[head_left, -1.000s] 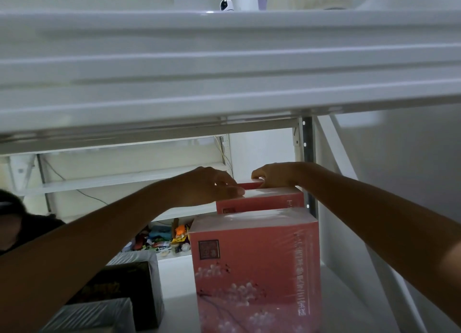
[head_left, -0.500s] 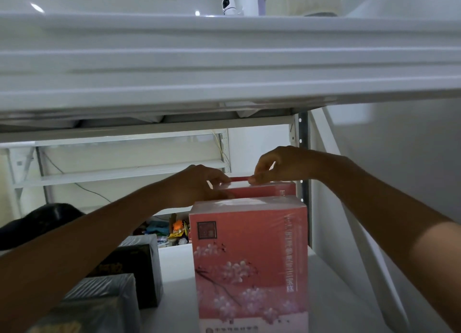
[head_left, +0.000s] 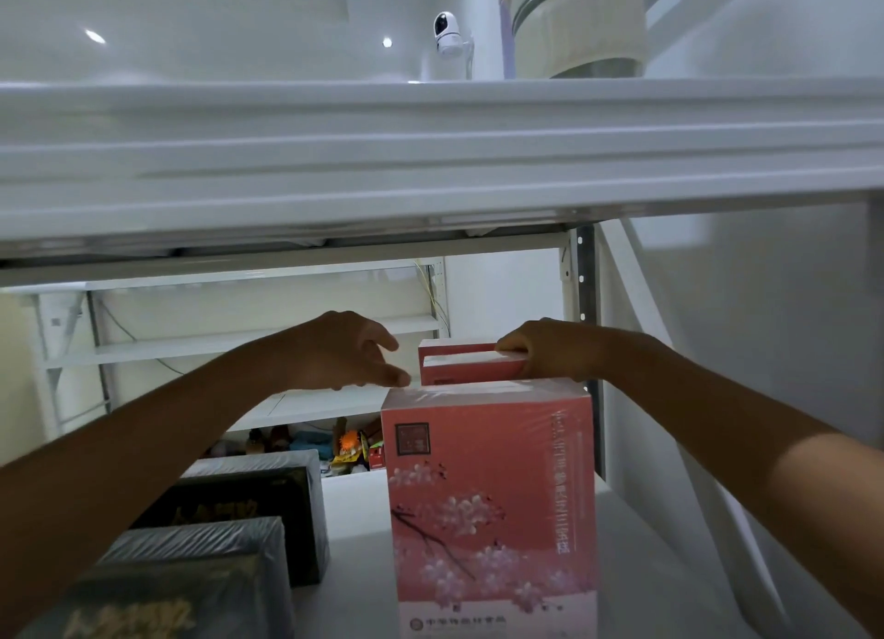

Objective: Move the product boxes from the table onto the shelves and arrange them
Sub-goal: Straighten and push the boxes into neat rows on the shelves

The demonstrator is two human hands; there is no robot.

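Fingers (head_left: 511,349) of right hand (head_left: 555,351) seemingly grip the rear pink box (head_left: 466,369).

three pink boxes (head_left: 488,495) (head_left: 473,369) (head_left: 452,346), two black boxes (head_left: 253,500) (head_left: 191,586)

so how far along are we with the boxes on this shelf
Done: a front pink box and two dark boxes stand on the shelf. In hand: the right hand grips a rear pink box; the left hand hovers open beside it. Left: seat it; any other boxes are out of view.
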